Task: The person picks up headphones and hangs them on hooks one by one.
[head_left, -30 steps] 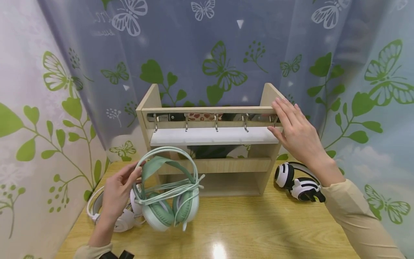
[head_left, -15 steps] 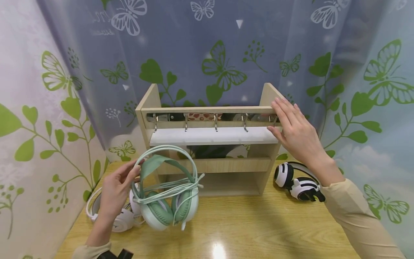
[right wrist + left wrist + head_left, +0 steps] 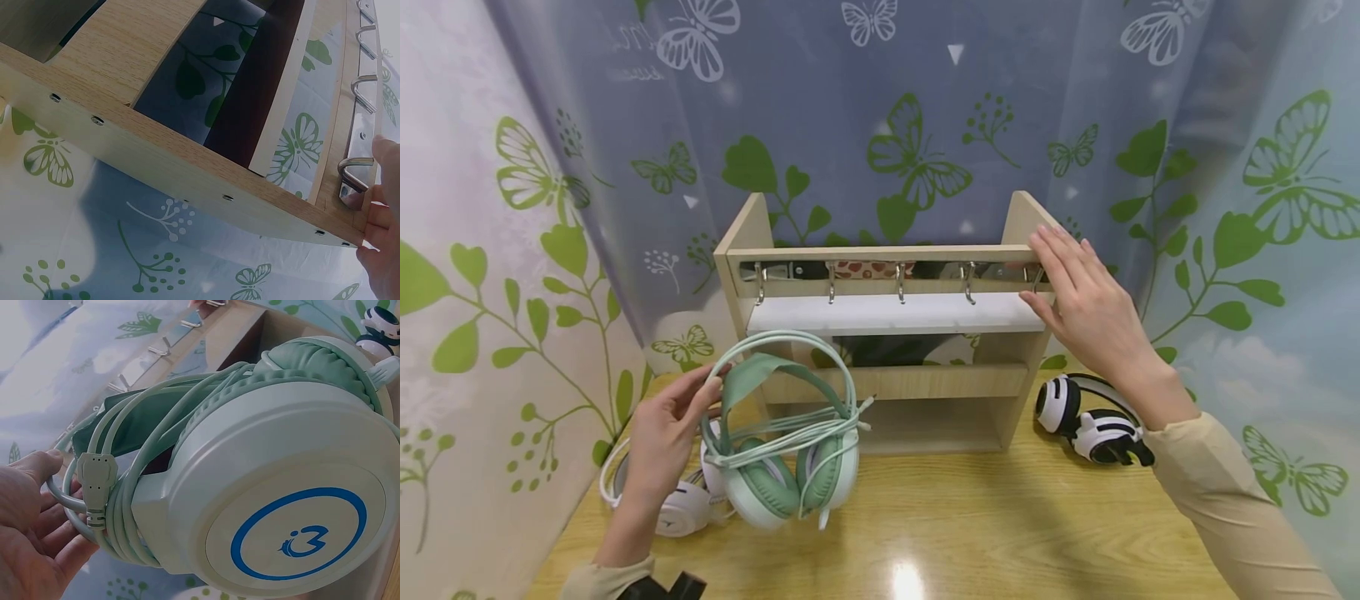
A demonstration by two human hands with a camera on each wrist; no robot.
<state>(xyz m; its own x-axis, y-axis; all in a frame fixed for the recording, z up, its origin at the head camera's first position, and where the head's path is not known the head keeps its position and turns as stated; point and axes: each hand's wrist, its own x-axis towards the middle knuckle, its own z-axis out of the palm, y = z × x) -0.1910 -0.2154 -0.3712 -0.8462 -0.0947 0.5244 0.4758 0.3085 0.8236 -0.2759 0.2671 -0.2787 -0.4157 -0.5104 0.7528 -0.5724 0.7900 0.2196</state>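
Observation:
Mint-green and white headphones (image 3: 827,479) hang in front of the rack's left side, ear cups down, their cable wound in a bundle across the band. My left hand (image 3: 662,433) pinches the headband on its left side, thumb in front. The left wrist view shows one white ear cup (image 3: 300,531) with a blue ring logo, beside the cable bundle and the fingers (image 3: 69,544). My right hand (image 3: 1093,312) rests on the top right corner of a wooden rack (image 3: 880,383), fingers straight over the edge. A row of metal hooks (image 3: 902,283) lines the rack's upper bar.
White headphones (image 3: 681,510) lie on the wooden table (image 3: 940,525) at the left, partly behind my left arm. Black and white headphones (image 3: 1105,437) lie right of the rack, near my right forearm. Patterned curtains (image 3: 820,108) enclose the back and sides.
My left hand has drifted slightly left and up with the mint-green headphones. My right hand stays on the rack corner.

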